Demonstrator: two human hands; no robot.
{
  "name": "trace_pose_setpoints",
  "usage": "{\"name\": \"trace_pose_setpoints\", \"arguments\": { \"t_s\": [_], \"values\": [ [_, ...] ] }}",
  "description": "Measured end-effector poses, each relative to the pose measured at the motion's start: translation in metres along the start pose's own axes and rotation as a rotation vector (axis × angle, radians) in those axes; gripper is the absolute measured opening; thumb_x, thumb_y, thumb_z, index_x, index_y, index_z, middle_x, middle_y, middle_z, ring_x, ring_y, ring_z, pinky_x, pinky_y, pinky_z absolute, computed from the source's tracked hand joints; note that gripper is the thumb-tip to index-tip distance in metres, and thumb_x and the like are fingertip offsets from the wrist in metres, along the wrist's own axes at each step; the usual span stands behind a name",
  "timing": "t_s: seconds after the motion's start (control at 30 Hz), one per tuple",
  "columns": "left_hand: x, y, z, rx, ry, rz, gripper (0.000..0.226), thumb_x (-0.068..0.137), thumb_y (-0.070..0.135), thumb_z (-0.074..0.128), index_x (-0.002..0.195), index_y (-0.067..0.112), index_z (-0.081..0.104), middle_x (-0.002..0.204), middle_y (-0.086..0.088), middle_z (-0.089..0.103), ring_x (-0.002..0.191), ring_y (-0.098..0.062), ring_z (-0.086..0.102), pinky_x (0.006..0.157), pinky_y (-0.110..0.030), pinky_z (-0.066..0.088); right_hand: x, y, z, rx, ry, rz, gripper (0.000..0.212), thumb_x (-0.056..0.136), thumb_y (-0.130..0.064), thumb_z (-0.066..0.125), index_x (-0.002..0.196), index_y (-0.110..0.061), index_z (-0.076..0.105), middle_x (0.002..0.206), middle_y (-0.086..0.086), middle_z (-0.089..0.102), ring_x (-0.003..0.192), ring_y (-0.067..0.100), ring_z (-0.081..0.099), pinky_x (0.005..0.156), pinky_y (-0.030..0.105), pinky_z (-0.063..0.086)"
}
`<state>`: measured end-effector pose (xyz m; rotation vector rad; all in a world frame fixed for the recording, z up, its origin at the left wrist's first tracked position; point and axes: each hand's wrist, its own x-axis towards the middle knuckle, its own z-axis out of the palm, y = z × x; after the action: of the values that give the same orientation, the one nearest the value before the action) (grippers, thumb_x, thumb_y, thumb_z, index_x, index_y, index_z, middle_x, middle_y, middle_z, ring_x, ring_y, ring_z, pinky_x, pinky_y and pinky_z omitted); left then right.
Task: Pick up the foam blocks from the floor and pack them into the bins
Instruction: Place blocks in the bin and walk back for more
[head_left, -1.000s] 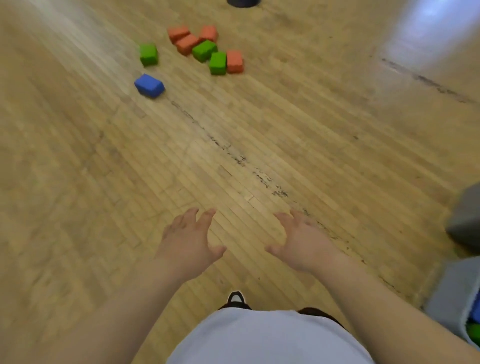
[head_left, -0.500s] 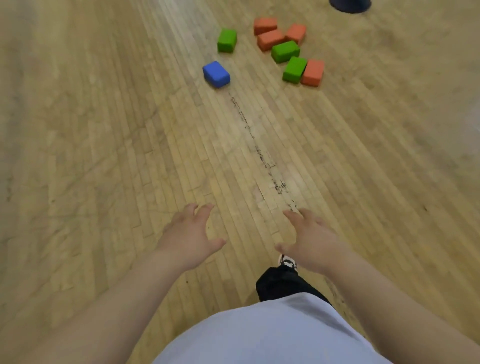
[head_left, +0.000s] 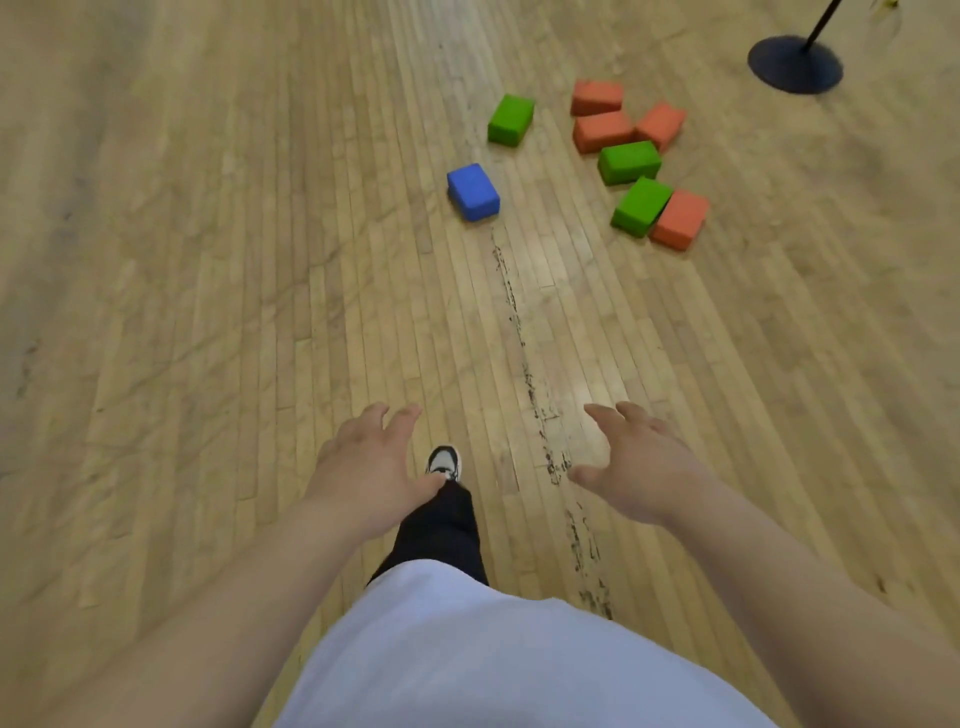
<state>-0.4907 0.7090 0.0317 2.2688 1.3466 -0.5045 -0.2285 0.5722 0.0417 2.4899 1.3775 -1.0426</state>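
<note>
Left hand (head_left: 371, 467) out in front, palm down, fingers loosely spread, grip open and empty, touching nothing. Right hand (head_left: 641, 467) the same: fingers spread, thumb out toward the middle, grip open, holding nothing. Both hang above the pale wooden plank floor (head_left: 208, 312), a gap between them. Foam blocks all lie flat on the floor well ahead of the hands, none near a grip. Blue rectangular foam block (head_left: 472, 191) is closest, straight ahead between the two hands' lines, long axis running away and slightly left. Lone green foam block (head_left: 511, 119) sits beyond it, apart, long axis roughly pointing away. Right of these a cluster: three orange foam blocks (head_left: 602, 130) bunched at the far end, a green foam block (head_left: 629, 162) touching them with long axis across the view, then another green block (head_left: 641, 206) pressed side by side against an orange block (head_left: 679, 219), both angled away to the right. Dark scuff line (head_left: 524, 358) runs along the planks from the blue block toward the right hand. Black round stand base (head_left: 795, 65) far right. White shirt (head_left: 493, 660), black trouser leg (head_left: 441, 530) and shoe (head_left: 443, 462) below, by the left hand.
</note>
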Motion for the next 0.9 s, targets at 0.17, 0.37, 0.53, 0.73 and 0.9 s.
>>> {"name": "trace_pose_setpoints", "arguments": {
  "t_s": [0.17,0.37,0.53,0.73,0.9],
  "values": [
    [0.120,-0.001,-0.054,0.043,-0.029,0.031,0.092,0.090,0.070,0.055,0.161,0.035,0.009,0.168,-0.006,0.011,0.154,-0.030,0.015,0.122,-0.048,0.025,0.098,-0.013,-0.049,0.051,-0.002,0.058,0.088,0.092,-0.063,0.058,0.162,-0.035,0.013,0.170,0.006,0.012,0.154,0.031,0.017,0.122,0.049,0.025],
    [0.252,0.020,-0.155,0.137,-0.084,0.142,0.094,0.089,0.071,0.054,0.162,0.035,0.006,0.169,-0.006,0.009,0.154,-0.030,0.015,0.121,-0.047,0.027,0.194,-0.030,-0.133,0.157,0.039,0.135,0.090,0.091,-0.067,0.057,0.162,-0.035,0.012,0.170,0.006,0.011,0.154,0.030,0.018,0.120,0.047,0.028],
    [0.350,0.074,-0.216,0.214,-0.054,0.272,0.095,0.088,0.072,0.055,0.162,0.035,0.008,0.168,-0.007,0.013,0.153,-0.030,0.019,0.120,-0.050,0.029,0.254,-0.010,-0.191,0.243,0.096,0.209,0.092,0.089,-0.062,0.062,0.162,-0.034,0.015,0.169,0.008,0.012,0.154,0.031,0.018,0.121,0.047,0.028],
    [0.460,0.166,-0.233,0.250,-0.104,0.326,0.096,0.087,0.072,0.057,0.161,0.037,0.007,0.168,-0.008,0.012,0.153,-0.031,0.018,0.120,-0.051,0.030,0.340,0.072,-0.247,0.274,0.086,0.273,0.095,0.087,-0.062,0.065,0.162,-0.036,0.013,0.170,0.005,0.011,0.154,0.030,0.019,0.119,0.048,0.034],
    [0.553,0.254,-0.251,0.233,-0.119,0.268,0.097,0.086,0.071,0.058,0.161,0.037,0.008,0.168,-0.007,0.012,0.152,-0.030,0.020,0.119,-0.049,0.031,0.429,0.159,-0.323,0.253,0.072,0.261,0.097,0.086,-0.061,0.066,0.162,-0.036,0.012,0.170,0.006,0.011,0.154,0.032,0.019,0.118,0.048,0.031]
  ]
}}
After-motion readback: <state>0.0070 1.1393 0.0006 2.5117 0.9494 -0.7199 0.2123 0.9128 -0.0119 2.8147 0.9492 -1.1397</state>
